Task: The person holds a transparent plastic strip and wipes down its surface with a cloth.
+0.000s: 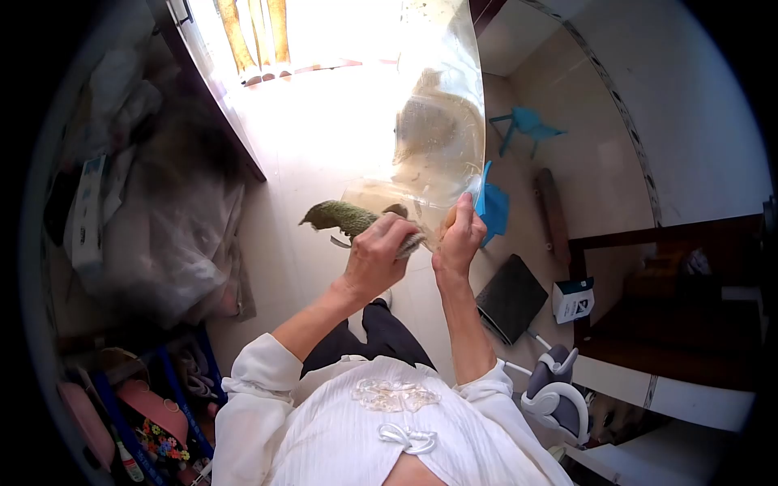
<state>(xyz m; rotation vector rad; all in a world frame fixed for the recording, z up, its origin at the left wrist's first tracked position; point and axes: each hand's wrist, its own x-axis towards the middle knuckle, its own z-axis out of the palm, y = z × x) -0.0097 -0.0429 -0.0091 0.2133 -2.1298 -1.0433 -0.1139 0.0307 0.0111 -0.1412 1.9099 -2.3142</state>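
Observation:
A long clear plastic strip (438, 134), with smudges and streaks on it, comes down from the bright doorway toward me. My right hand (460, 236) is closed on its lower right edge, thumb pointing up along it. My left hand (378, 249) grips a green cloth (342, 217), bunched in the fingers, with one end hanging out to the left. The cloth and left fingers are right at the strip's lower end, close beside the right hand. The part of the cloth inside the fist is hidden.
Plastic-wrapped items (178, 243) stand on the left. A blue stool (531, 123), a skateboard (553, 212), a dark mat (512, 300) and a small box (574, 300) are on the right. Below left, shoes (154, 409) fill a rack. A dark door edge (215, 101) runs beside the bright doorway.

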